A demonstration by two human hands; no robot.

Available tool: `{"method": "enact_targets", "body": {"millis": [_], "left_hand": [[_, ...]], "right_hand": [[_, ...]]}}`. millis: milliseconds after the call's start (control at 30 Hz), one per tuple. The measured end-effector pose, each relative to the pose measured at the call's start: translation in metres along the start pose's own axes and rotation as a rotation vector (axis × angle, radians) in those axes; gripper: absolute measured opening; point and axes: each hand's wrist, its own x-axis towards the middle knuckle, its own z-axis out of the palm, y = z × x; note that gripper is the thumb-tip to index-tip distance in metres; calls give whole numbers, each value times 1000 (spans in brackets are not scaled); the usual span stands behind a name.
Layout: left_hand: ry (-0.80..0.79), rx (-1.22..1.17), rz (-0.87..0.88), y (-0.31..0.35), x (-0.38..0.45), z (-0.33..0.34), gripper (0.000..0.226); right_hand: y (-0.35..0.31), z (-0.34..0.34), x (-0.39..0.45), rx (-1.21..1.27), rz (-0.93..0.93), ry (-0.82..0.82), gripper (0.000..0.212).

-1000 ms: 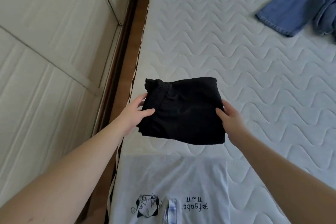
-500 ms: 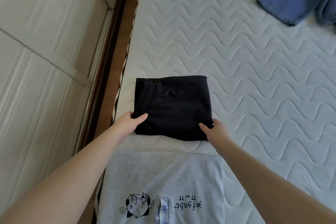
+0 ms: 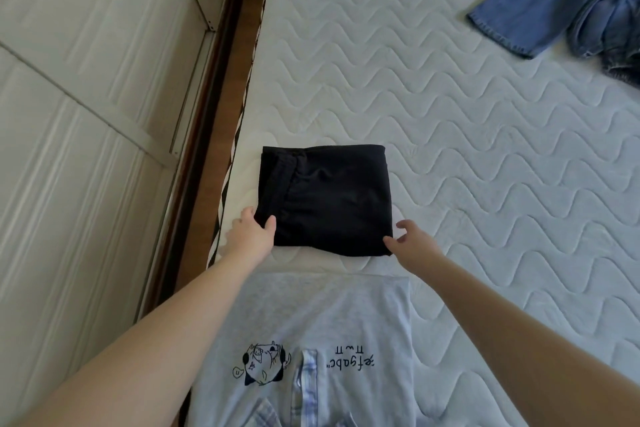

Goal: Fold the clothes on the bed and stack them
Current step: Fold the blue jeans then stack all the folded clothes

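A black folded garment point(image 3: 325, 198) lies flat on the white quilted mattress point(image 3: 485, 156), close to the bed's left edge. My left hand point(image 3: 247, 236) pinches its near left corner, with the thumb on top of the fabric and the fingers at the edge. My right hand point(image 3: 412, 241) hovers at the near right corner with its fingers spread, holding nothing. A folded white T-shirt point(image 3: 346, 315) with a cartoon print lies nearer to me. Unfolded blue jeans point(image 3: 561, 0) lie crumpled at the far right.
A bit of blue plaid fabric point(image 3: 306, 388) shows on the T-shirt at the bottom edge. A narrow brown floor strip point(image 3: 221, 107) runs between the bed and the white wardrobe doors point(image 3: 79, 114) on the left.
The black garment came down from mid-air onto the mattress near the left edge. My right hand let go of its corner and spread its fingers; my left hand stays on its corner.
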Motion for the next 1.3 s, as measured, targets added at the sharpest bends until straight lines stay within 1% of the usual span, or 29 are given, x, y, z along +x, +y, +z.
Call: {"method": "enact_targets", "body": {"millis": [67, 200, 267, 333, 433, 533, 600, 700, 833, 1000, 1100, 1300], "left_hand": [[61, 198, 98, -5, -23, -11, 59], [93, 388, 345, -5, -77, -38, 54], [142, 483, 460, -3, -107, -48, 52], [211, 504, 550, 10, -140, -59, 51], [250, 524, 678, 39, -189, -78, 53], [329, 536, 805, 73, -241, -104, 57], [374, 556, 850, 89, -274, -123, 62], [422, 561, 887, 105, -324, -145, 70], [405, 633, 981, 116, -380, -160, 67], [384, 695, 1125, 131, -442, -157, 74], [403, 693, 1170, 153, -477, -142, 75], [358, 650, 1296, 189, -570, -62, 71]], "right_hand": [[-3, -14, -17, 17, -30, 13, 56], [-19, -47, -72, -26, -147, 41, 55], [-19, -59, -105, -80, -217, 69, 57], [-19, -71, -138, -174, -297, 128, 59], [-10, -90, -187, -334, -357, 227, 61], [1, -116, -230, -442, -355, 351, 62], [7, -134, -260, -472, -344, 387, 62], [14, -154, -308, -483, -330, 485, 62], [34, -175, -373, -474, -299, 567, 62], [78, -203, -436, -392, -275, 661, 61], [118, -214, -468, -321, -254, 714, 60], [220, -236, -524, -297, -206, 800, 60]]}}
